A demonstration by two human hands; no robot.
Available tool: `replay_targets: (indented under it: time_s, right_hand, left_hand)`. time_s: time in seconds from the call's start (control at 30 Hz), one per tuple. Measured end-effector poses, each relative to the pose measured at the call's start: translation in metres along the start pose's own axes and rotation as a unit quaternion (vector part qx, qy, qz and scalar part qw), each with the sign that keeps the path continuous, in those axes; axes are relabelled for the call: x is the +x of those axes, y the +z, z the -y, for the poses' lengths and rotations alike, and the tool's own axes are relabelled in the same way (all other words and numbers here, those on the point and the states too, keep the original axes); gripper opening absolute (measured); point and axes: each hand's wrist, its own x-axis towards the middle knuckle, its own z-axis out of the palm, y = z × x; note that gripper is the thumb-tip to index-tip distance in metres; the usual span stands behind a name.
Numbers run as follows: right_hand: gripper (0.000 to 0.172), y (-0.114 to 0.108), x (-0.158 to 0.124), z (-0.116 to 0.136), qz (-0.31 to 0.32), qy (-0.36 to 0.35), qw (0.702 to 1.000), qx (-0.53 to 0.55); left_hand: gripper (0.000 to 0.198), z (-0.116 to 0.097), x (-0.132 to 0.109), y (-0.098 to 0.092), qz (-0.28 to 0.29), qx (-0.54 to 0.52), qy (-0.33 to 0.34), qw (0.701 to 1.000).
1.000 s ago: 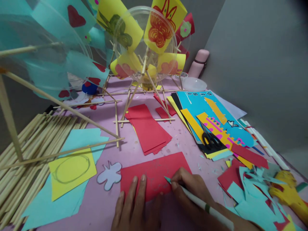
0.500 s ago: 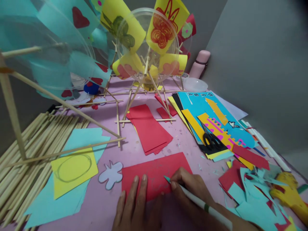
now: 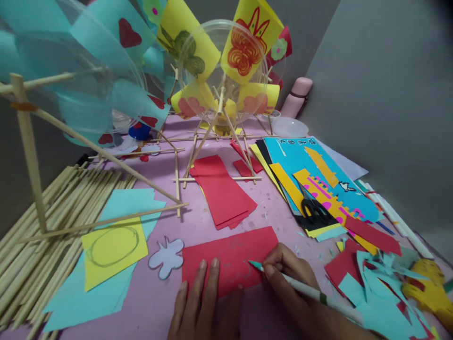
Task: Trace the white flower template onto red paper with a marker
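My right hand (image 3: 290,278) pinches a white marker (image 3: 307,288) with a green tip. The tip rests on or just over a red paper rectangle (image 3: 201,250), where faint curved lines show. Flat on the paper's lower left part lies my left hand (image 3: 205,297), its fingers spread. A pale lilac butterfly cutout (image 3: 166,257) with a dark outline sits just left of the red sheet, apart from my fingers. Above the sheet is a small stack of red strips (image 3: 222,193).
Left are wooden sticks (image 3: 67,226), light blue sheets (image 3: 88,297) and a yellow sheet (image 3: 116,248) with a drawn oval. Stick-and-paper wheels (image 3: 221,106) stand behind. On the right lie black scissors (image 3: 314,208), coloured sheets (image 3: 283,156), paper scraps (image 3: 375,283) and a yellow figure (image 3: 428,288).
The marker tip and my right hand have moved slightly right over the red paper. My left hand stays on the sheet. The whole view has shifted a little.
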Motion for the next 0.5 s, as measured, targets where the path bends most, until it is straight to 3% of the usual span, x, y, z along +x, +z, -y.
replay_targets:
  time_s: [0.1,0.2,0.33,0.5]
  right_hand:
    - [0.020,0.000,-0.003,-0.002,0.001,-0.055,0.997,-0.060]
    - [0.017,0.001,-0.006,-0.007,-0.015,-0.131,0.984,-0.122]
    - [0.018,0.004,-0.006,-0.011,0.019,-0.200,0.959,-0.200]
    - [0.018,0.006,-0.001,-0.010,0.012,-0.214,0.943,-0.255]
  left_hand:
    - [0.040,0.009,-0.001,-0.003,0.005,0.005,0.047,0.999]
    - [0.036,0.014,-0.002,-0.005,0.001,0.011,0.046,0.999]
    - [0.033,0.010,-0.001,-0.004,0.007,-0.006,0.042,0.999]
    - [0.020,-0.008,0.004,-0.005,-0.012,-0.100,-0.087,0.991]
